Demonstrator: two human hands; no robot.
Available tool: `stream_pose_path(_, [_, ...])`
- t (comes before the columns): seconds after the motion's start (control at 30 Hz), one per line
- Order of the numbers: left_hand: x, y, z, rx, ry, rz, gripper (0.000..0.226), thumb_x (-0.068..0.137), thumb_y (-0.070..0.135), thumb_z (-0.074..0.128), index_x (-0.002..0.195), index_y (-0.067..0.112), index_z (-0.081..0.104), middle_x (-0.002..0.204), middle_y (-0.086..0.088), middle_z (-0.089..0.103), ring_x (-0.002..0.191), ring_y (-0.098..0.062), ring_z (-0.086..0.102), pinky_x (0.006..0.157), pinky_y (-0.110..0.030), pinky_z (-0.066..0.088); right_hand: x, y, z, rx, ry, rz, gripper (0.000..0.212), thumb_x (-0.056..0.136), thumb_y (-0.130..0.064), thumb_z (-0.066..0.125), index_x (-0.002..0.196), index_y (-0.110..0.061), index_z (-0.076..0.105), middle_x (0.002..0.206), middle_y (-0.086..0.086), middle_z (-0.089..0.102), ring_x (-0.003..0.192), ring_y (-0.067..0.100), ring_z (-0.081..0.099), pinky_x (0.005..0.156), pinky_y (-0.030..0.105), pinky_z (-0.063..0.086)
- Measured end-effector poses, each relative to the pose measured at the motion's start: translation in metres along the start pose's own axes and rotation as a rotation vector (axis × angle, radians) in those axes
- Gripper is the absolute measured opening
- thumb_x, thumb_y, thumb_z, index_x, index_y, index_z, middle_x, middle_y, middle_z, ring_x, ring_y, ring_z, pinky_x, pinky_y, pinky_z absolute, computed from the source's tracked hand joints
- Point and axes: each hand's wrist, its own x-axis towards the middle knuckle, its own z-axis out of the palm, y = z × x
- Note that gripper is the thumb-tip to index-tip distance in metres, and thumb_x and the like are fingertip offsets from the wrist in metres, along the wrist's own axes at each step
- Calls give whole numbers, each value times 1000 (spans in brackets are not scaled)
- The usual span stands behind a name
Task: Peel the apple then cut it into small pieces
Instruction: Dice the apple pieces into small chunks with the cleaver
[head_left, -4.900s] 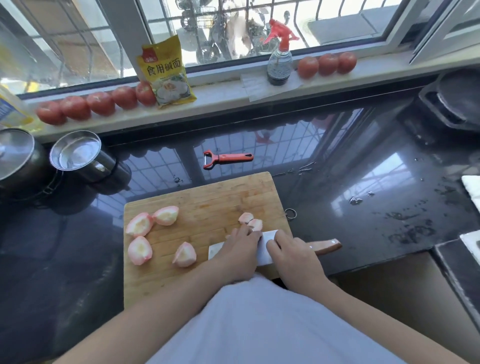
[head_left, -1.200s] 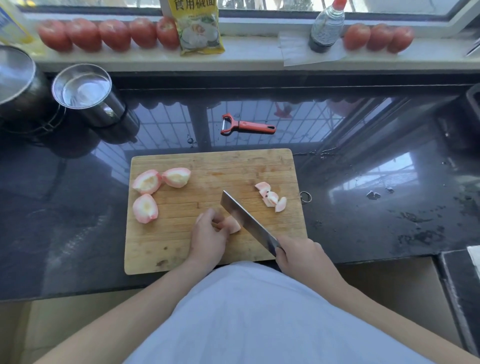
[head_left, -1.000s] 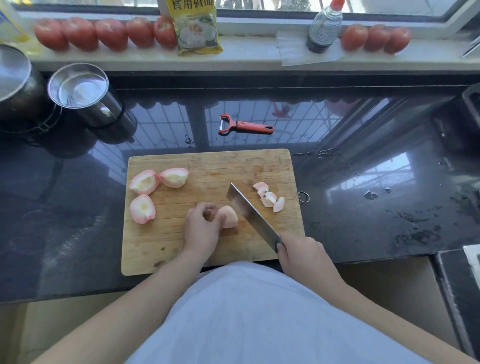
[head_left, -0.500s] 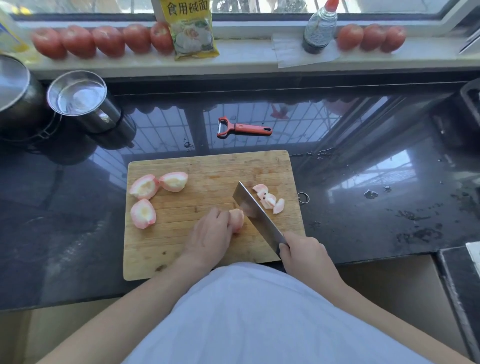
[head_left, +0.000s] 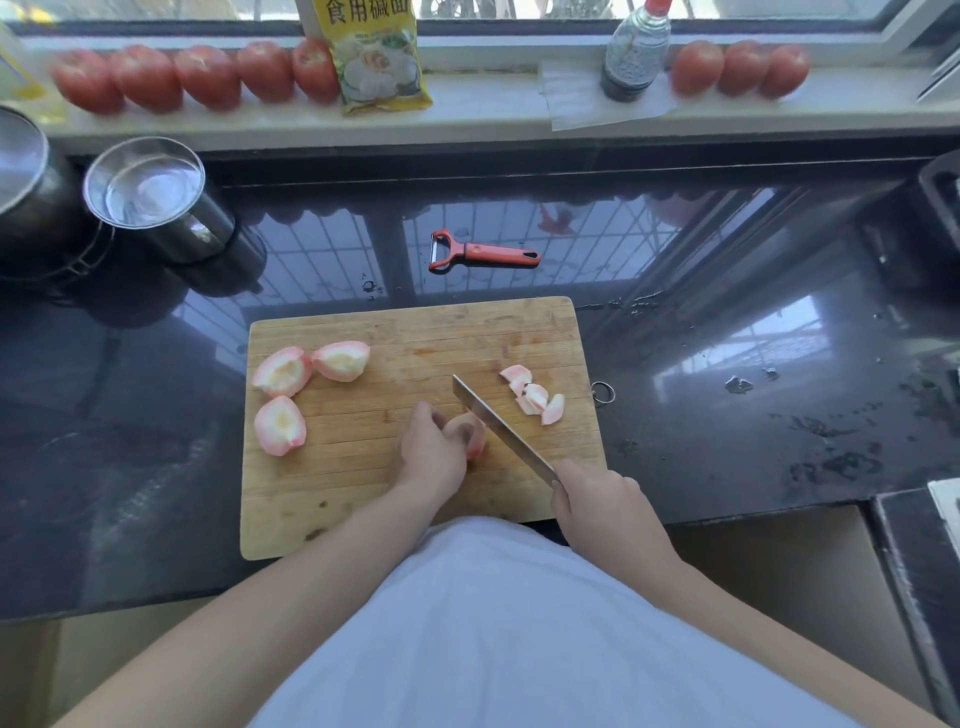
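Knife (head_left: 501, 428) now against held apple quarter (head_left: 474, 434)

The left hand (head_left: 434, 457) covers most of the apple quarter (head_left: 475, 439), so its cut face cannot be seen. The knife (head_left: 501, 428) handle is buried in the right hand (head_left: 597, 501). The packet (head_left: 371, 54) and bottle (head_left: 634, 49) lose their tops at the upper edge; the pot (head_left: 31, 197) runs off the left.

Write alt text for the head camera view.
On a wooden cutting board, the left hand holds a peeled apple piece while the right hand sets a cleaver against it. Three apple quarters lie left, small cut pieces right, a red peeler behind.
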Motion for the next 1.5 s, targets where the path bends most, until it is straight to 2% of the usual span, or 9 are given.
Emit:
stream_pose_path(0.2, [6,0,4,-26,19,-44,19,95,35,67,94,22,53,102,-1,63,93,-26,60,65,-34,41,-5,7,0,-62,-63,9,12,101,-16,40,91,-20,35,81,5,56,74,37,54,62,38,40])
stream_pose_path(0.33, [11,1,4,-60,2,-60,18,91,33,68,95,23,54,104,-3,64,94,-30,65,82,-45,59,24,-7,19,-71,-90,-2,16,92,-6,43,88,-20,35,96,4,60,89,37,59,62,38,31])
stream_pose_path(0.53, [13,-1,2,-88,-25,-66,22,92,35,70,95,22,53,105,-1,65,95,-29,66,89,-46,56,26,1,25,-98,70,-158,40,61,-3,75,76,-22,44,64,-5,50,50,27,51,41,33,34])
stream_pose_path(0.8, [13,-5,3,-187,-51,-91,12,86,32,62,86,29,51,103,3,68,93,-25,65,76,-55,62,7,16,17,-128,148,-171,44,52,1,85,66,-20,49,52,-7,42,38,19,18,34,24,17])
stream_pose_path(0.97, [12,-3,3,-157,-39,-88,15,92,29,66,89,26,52,101,1,64,93,-25,63,79,-54,61,6,16,21,-74,142,-165,52,66,1,77,71,-25,32,59,-12,25,39,21,22,35,26,19])
stream_pose_path(1.07, [12,-3,2,-155,-42,-95,14,94,28,65,90,25,52,101,1,63,93,-25,63,80,-54,61,5,15,19,-100,115,-133,38,70,-1,73,74,-22,41,61,-9,31,44,22,25,38,26,18])
stream_pose_path(1.23, [12,0,2,-109,-46,-67,14,96,29,63,101,24,51,110,1,62,96,-28,66,87,-49,59,34,-12,22,-137,-105,-55,16,94,-8,40,104,-15,51,104,5,60,91,38,60,67,41,39])
stream_pose_path(1.37, [11,0,1,-83,-43,-65,22,93,30,67,87,26,46,104,-3,64,90,-32,69,86,-47,59,47,-22,27,0,10,-90,10,91,-3,48,91,-9,56,89,11,64,82,43,61,60,38,29])
stream_pose_path(1.5, [11,0,0,-111,-54,-76,26,92,36,71,88,27,47,100,-2,63,89,-31,68,84,-51,59,21,-2,17,42,7,-91,7,94,-11,50,91,-14,55,88,5,64,81,36,60,64,42,44])
